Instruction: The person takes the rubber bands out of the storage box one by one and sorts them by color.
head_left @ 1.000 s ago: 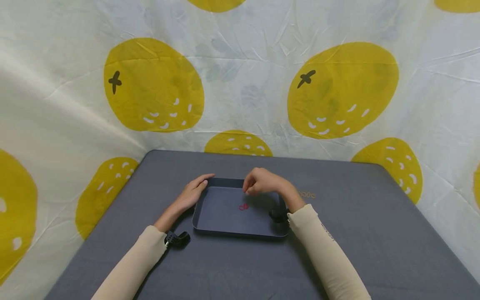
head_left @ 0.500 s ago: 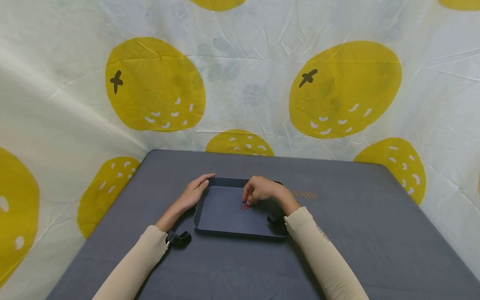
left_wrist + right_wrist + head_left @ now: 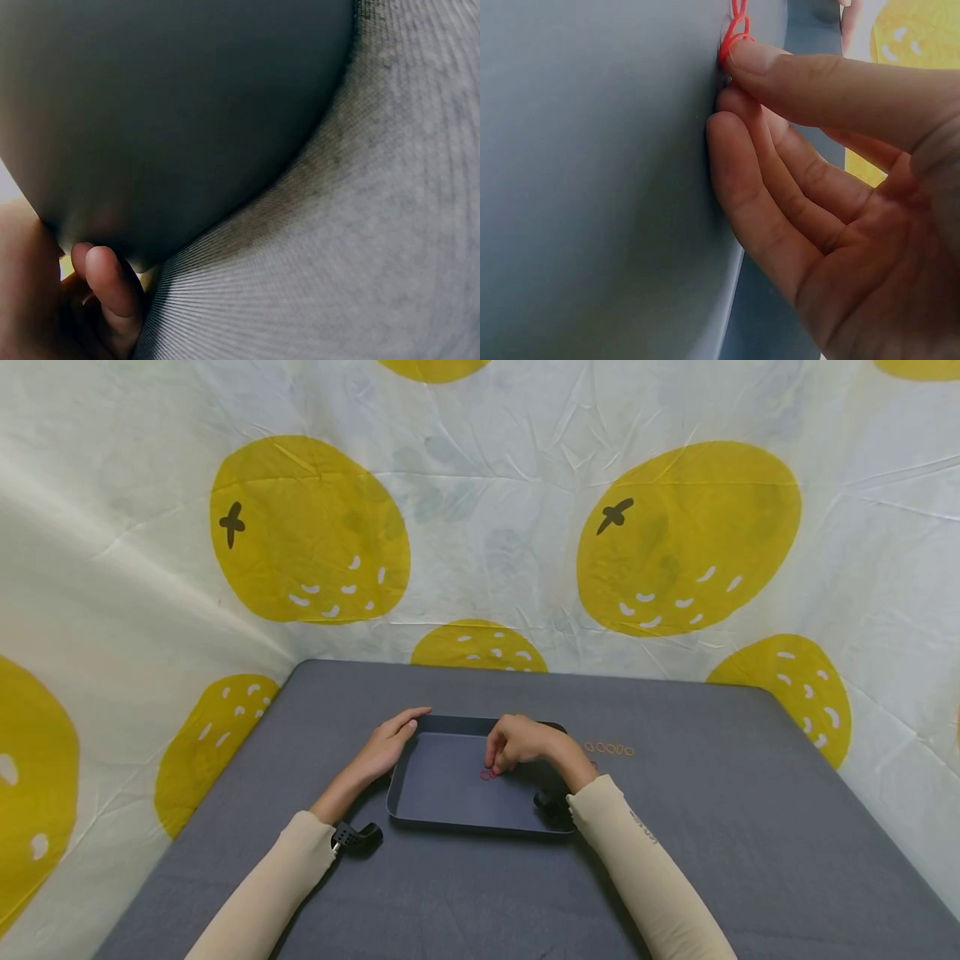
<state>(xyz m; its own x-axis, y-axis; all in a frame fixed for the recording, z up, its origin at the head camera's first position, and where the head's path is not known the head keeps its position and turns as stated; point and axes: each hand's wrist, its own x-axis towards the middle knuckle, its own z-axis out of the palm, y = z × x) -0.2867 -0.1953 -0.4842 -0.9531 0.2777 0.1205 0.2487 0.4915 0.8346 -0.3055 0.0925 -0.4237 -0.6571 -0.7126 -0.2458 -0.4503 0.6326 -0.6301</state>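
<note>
A shallow dark grey tray (image 3: pixel 442 785) lies on the table in the head view. My left hand (image 3: pixel 384 749) rests along its left side near the far corner, index finger straight and thumb at the rim; in the left wrist view fingertips (image 3: pixel 109 277) touch the outer wall. Over the tray floor, my right hand (image 3: pixel 520 743) reaches down with bent fingers. Its thumb and forefinger pinch a thin red rubber band (image 3: pixel 739 31), seen in the right wrist view beside other red loops. Part of a red loop (image 3: pixel 485 776) shows left of the fingertips in the head view.
Several orange rubber bands (image 3: pixel 611 749) lie in a row on the grey table (image 3: pixel 750 827), right of the tray. A white cloth (image 3: pixel 495 552) with yellow fruit prints hangs behind the table. Black cameras sit on both wrists.
My right hand has come down from above the tray's far part to the red rubber bands, and its fingertips now cover some of them. The left hand and tray stay put.
</note>
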